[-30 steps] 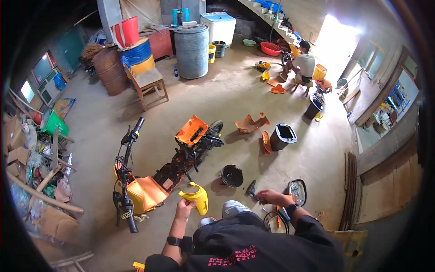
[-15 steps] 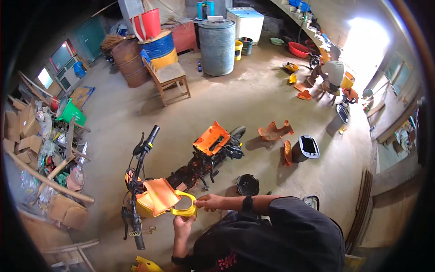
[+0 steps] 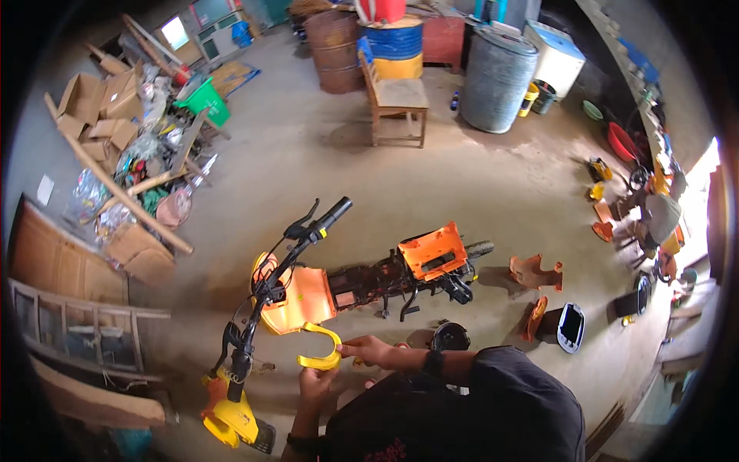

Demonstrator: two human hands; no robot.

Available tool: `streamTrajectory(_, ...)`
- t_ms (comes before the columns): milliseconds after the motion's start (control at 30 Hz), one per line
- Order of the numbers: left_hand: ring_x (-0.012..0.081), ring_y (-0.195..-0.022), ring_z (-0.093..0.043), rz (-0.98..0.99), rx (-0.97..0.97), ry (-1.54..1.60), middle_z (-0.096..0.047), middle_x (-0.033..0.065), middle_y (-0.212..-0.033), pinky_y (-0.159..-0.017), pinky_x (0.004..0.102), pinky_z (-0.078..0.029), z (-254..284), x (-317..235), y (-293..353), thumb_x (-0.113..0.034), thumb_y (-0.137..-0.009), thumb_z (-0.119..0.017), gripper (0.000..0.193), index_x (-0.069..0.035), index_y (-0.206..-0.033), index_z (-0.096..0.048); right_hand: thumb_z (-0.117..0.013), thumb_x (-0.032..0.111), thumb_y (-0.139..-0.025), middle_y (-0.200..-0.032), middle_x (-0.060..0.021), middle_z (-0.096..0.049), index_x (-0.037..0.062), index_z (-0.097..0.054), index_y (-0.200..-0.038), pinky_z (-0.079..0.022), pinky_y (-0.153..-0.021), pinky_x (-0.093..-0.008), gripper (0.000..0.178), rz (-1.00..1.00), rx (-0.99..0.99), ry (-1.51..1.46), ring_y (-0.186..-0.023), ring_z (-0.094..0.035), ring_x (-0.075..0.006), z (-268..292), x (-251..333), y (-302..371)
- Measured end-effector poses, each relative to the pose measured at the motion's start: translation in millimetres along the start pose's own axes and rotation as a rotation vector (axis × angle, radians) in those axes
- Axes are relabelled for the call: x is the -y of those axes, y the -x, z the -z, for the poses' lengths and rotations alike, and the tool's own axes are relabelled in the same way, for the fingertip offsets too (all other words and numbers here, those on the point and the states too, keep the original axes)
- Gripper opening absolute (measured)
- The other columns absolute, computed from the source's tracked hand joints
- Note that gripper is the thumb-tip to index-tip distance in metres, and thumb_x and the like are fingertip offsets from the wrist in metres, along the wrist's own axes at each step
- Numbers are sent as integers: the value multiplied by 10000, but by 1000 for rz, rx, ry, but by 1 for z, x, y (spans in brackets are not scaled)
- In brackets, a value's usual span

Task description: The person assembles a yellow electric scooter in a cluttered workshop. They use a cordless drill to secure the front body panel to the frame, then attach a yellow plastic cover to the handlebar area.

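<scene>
Both my hands hold a yellow U-shaped plastic part (image 3: 319,363), its gap toward the left. My left hand (image 3: 317,382) is closed on its lower edge, fingers partly hidden. My right hand (image 3: 369,351) pinches its curved right side. Just beyond the part stands a partly stripped two-wheeler, with an orange front panel (image 3: 305,296), black handlebars (image 3: 265,289), a bare dark frame (image 3: 373,286) and an orange rear panel (image 3: 435,252). I cannot tell whether the yellow part touches the front panel.
A black round tub (image 3: 450,337), a dark bin with a grey rim (image 3: 570,327) and orange panels (image 3: 536,272) sit on the right. Yellow shells (image 3: 237,420) lie at the lower left. A chair (image 3: 400,96) stands far off; a person (image 3: 660,219) sits far right.
My view has swung left, so the two-wheeler and room appear further right. The yellow part has turned in my hands and now shows as an open U. Both hands keep hold of it.
</scene>
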State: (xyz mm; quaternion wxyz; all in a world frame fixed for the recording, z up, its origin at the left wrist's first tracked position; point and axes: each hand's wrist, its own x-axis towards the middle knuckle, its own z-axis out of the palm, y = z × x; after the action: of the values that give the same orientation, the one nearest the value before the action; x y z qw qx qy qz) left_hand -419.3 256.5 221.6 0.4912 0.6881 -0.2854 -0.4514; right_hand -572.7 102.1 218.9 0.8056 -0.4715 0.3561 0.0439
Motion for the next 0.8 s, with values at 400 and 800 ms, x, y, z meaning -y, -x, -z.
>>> streamTrajectory(400,189,-1011,-642,7,-68,-64,-654,85,-1110,-873,328,-503,-1,-4,24,-104,-878,-671,333,1,-1183,-587,-564,461,-958,-956,-9,-645,-4,-546,-1276,-453,-585,-228,564,18,258,-335,-743,-560,-64,-32,-21,-38)
streamTrajectory(800,379,-937,-651,-26,45,-565,-664,219,-1014,-807,438,-517,41,22,8,-314,-820,-716,498,-2,-1174,-556,-605,219,-866,-607,-35,-517,16,-594,-922,-319,-387,-289,211,-297,121,-202,-409,-409,-120,-28,-45,-101)
